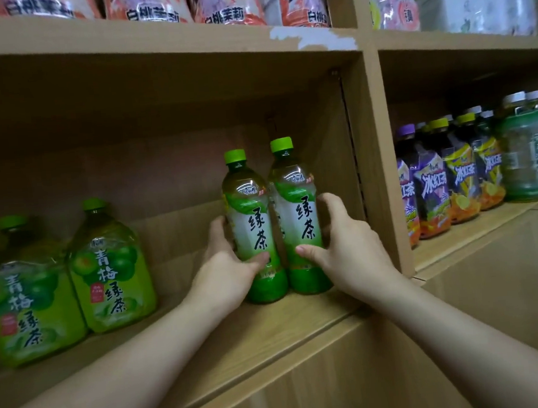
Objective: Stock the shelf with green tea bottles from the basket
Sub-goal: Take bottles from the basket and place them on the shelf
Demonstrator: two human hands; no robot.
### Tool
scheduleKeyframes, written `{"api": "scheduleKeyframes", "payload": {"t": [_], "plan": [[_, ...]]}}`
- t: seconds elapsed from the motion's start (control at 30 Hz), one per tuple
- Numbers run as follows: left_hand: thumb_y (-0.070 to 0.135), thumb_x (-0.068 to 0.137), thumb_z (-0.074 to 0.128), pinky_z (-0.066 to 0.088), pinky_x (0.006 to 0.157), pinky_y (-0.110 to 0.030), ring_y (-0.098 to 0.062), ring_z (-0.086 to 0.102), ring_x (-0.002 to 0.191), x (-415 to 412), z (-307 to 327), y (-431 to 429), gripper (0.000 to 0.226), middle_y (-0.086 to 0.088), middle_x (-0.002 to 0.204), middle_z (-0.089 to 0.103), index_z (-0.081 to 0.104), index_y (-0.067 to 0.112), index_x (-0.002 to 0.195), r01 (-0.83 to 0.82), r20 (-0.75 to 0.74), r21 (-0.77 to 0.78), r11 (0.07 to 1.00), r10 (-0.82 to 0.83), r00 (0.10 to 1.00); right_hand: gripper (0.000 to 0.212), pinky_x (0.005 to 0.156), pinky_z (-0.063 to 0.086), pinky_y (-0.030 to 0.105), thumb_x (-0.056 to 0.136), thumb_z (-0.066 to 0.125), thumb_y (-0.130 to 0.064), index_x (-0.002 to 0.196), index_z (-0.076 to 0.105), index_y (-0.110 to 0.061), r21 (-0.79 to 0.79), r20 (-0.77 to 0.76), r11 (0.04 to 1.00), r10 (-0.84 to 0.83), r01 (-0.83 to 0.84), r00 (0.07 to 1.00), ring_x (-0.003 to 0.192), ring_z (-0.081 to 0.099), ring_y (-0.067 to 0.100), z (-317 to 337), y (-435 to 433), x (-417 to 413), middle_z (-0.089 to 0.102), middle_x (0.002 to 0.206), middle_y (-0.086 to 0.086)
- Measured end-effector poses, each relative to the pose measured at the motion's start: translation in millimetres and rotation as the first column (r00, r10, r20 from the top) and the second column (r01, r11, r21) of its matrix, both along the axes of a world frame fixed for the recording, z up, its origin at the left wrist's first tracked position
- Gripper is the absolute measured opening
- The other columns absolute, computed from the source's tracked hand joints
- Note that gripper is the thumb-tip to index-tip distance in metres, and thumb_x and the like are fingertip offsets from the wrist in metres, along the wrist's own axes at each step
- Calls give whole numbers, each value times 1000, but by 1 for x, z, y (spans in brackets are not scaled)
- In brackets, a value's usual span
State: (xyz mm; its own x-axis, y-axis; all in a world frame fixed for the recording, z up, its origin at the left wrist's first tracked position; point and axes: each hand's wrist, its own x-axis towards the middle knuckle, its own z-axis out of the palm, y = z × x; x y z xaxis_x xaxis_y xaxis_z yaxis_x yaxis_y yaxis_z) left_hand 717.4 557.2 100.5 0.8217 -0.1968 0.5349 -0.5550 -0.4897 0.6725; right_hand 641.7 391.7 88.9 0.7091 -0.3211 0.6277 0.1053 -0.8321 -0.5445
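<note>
Two slim green tea bottles with green caps stand upright side by side on the wooden shelf, near its front edge and close to the right divider. My left hand wraps the lower part of the left bottle. My right hand wraps the lower part of the right bottle. The two bottles touch each other. The basket is out of view.
Two squat green plum tea bottles stand at the shelf's left. A vertical divider is just right of my right hand. Beyond it, several iced tea bottles fill the neighbouring compartment. Pink-labelled bottles line the shelf above.
</note>
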Motion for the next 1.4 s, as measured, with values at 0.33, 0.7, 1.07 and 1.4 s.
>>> {"api": "scheduleKeyframes", "payload": {"t": [0.33, 0.7, 1.07, 1.4], "plan": [[22, 74, 80, 52, 86, -39, -26, 63, 104, 60, -1, -15, 61, -6, 114, 66, 43, 19, 122, -51, 41, -14, 999, 51, 998, 44, 86, 52, 41, 83, 72, -30, 117, 46, -19, 233, -130, 972, -12, 43, 991, 105, 61, 30, 19, 4, 74, 62, 116, 8], [22, 78, 77, 23, 45, -26, -34, 62, 97, 88, 4, -41, 58, -15, 108, 65, 38, 7, 118, -208, 106, 52, 977, 202, 974, 22, 76, 51, 31, 90, 58, -12, 109, 56, -23, 186, 43, 982, 33, -41, 999, 87, 61, 20, 14, 3, 103, 59, 97, 0], [25, 79, 75, 51, 70, -38, -32, 62, 92, 105, 1, -36, 51, -11, 105, 63, 41, 24, 116, -221, 279, 217, 951, 156, 948, 69, 94, 50, 40, 90, 54, -9, 151, 24, -18, 222, -221, 970, 147, -97, 964, 109, 59, 26, 11, 0, 125, 53, 137, 13], [17, 81, 71, 50, 80, -41, -32, 57, 102, 81, 14, -32, 47, -12, 113, 55, 42, 22, 119, -217, 239, 308, 926, 145, 960, 51, 71, 56, 24, 90, 61, -12, 137, 46, -25, 364, -127, 884, 359, -293, 925, 87, 65, 11, 25, -17, 42, 58, 129, 2]]}}
